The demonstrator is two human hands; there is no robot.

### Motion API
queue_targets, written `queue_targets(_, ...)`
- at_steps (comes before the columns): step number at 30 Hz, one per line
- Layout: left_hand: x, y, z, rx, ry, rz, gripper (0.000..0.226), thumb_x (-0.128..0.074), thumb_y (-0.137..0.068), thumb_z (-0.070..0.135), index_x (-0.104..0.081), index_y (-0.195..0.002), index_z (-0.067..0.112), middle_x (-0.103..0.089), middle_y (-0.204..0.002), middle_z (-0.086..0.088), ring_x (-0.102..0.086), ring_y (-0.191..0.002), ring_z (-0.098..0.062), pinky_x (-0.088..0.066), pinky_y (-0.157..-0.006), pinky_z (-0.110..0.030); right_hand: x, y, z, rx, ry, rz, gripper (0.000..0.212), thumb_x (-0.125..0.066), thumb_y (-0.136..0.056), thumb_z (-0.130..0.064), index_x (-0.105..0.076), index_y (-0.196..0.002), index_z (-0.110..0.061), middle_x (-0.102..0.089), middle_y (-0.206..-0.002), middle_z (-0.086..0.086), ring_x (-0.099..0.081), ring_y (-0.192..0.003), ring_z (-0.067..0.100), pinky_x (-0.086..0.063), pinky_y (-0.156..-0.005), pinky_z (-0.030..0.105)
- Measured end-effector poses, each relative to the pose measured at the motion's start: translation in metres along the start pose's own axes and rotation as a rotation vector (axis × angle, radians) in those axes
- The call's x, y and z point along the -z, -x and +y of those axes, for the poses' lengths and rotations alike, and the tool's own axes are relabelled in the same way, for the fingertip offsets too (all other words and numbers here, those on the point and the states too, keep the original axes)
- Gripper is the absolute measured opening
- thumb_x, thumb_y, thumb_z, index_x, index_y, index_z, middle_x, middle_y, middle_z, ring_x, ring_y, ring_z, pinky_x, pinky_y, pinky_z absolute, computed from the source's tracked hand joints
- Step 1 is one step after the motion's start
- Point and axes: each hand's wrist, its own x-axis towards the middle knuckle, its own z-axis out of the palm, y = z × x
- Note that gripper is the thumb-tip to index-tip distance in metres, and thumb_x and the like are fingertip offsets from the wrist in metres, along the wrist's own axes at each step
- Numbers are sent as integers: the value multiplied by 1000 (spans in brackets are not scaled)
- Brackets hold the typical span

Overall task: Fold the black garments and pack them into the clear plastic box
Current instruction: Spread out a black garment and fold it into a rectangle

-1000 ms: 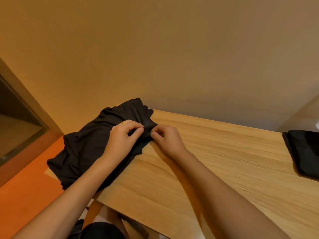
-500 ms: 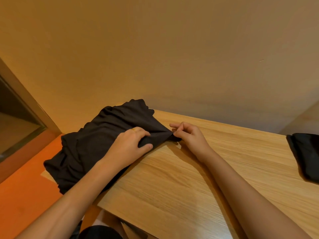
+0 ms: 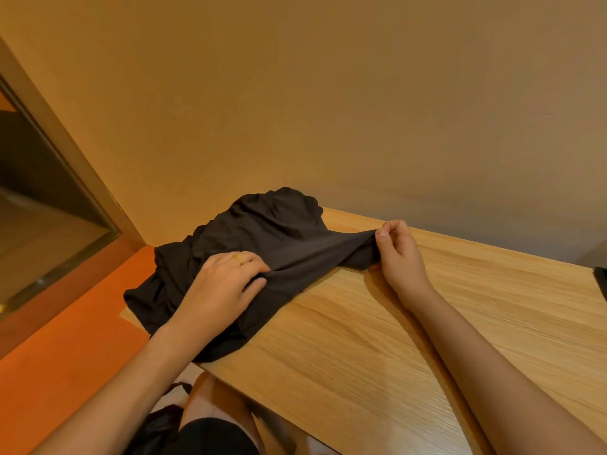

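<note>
A crumpled black garment (image 3: pixel 262 234) lies in a heap at the far left corner of the wooden table (image 3: pixel 410 323). My left hand (image 3: pixel 226 284) presses down on the heap, fingers curled into the cloth near its middle. My right hand (image 3: pixel 397 251) pinches one corner of the garment between thumb and fingers and holds it stretched out to the right, just above the tabletop. The clear plastic box is out of sight.
A dark object (image 3: pixel 601 280) shows at the right edge of the table. A plain wall (image 3: pixel 328 110) rises directly behind the table. An orange ledge (image 3: pixel 65 323) and a window frame lie to the left. My knees show below the table's near edge.
My right hand has drawn the pinched corner of the garment further right, stretching the cloth out. My left hand has stayed on the heap, holding it down.
</note>
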Motion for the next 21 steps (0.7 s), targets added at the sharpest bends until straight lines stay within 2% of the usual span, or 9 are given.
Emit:
queue_targets(2, 2, -2, 5, -41, 54, 74, 13, -63, -98, 23, -73, -107, 21, -72, -104, 7, -69, -97, -16, -54, -87, -41, 3, -1, 4, 17, 22, 70, 15, -46, -107, -25, -50, -95, -17, -51, -80, -5, -45, -66, 1, -38, -59, 20)
queue_targets(6, 9, -7, 44, -61, 214, 174, 30, -47, -100, 36, -70, -111, 20, -73, -98, 9, -69, -87, -9, -57, -76, -33, 13, -10, 8, -36, 35, 260, 15, -48, -105, -23, -53, -101, -9, -56, -86, -1, -52, -77, 12, -41, -67, 33)
queue_targets(8, 9, -13, 65, -69, 353, 59, 27, -50, -103, 35, -67, -120, 23, -72, -108, 11, -63, -97, -3, -52, -88, -23, 19, -16, 10, -62, 69, 281, 13, -50, -104, -20, -54, -101, -8, -60, -90, 2, -56, -81, 16, -42, -68, 34)
queue_targets(10, 7, -18, 79, -125, 331, -174, 31, -49, -105, 33, -58, -135, 28, -66, -122, 13, -53, -113, 1, -28, -113, -16, 25, -20, 14, -78, 123, 229, 6, -53, -100, -14, -58, -101, -10, -64, -93, 3, -60, -86, 21, -45, -68, 30)
queue_targets(12, 1, -23, 76, -198, 171, -338, 36, -47, -105, 35, -50, -141, 34, -56, -137, 17, -43, -129, 2, -4, -124, -34, 28, -19, 14, -71, 195, 135, 13, -55, -95, -5, -62, -101, -13, -66, -96, -2, -61, -91, 20, -45, -69, 24)
queue_targets(13, 1, -23, 71, -197, 156, -358, 36, -47, -105, 38, -51, -140, 35, -53, -140, 18, -41, -133, 2, -3, -125, -40, 28, -17, 14, -59, 240, 83, 16, -56, -93, -4, -64, -101, -14, -66, -97, -3, -61, -93, 17, -44, -71, 23)
queue_targets(15, 4, -23, 60, -152, 240, -289, 33, -47, -104, 43, -58, -133, 33, -57, -135, 19, -47, -127, 1, -21, -123, -43, 27, -12, 12, -20, 306, -2, 15, -57, -93, -8, -67, -99, -18, -67, -98, -6, -61, -92, 13, -46, -71, 25)
queue_targets(17, 8, -21, 46, -67, 289, -116, 36, -45, -102, 44, -62, -129, 28, -62, -128, 15, -54, -120, -5, -43, -107, -43, 26, -10, 10, 20, 320, -21, 11, -58, -95, -15, -67, -96, -20, -68, -94, -7, -61, -89, 9, -49, -72, 28)
queue_targets(21, 9, -22, 21, 254, 136, 2, 44, -48, -102, 42, -50, -143, 25, -49, -143, 7, -43, -133, -17, -36, -109, -43, 24, -13, 14, 61, 377, 1, 4, -64, -94, -25, -66, -97, -22, -67, -96, -6, -61, -91, 13, -52, -78, 38)
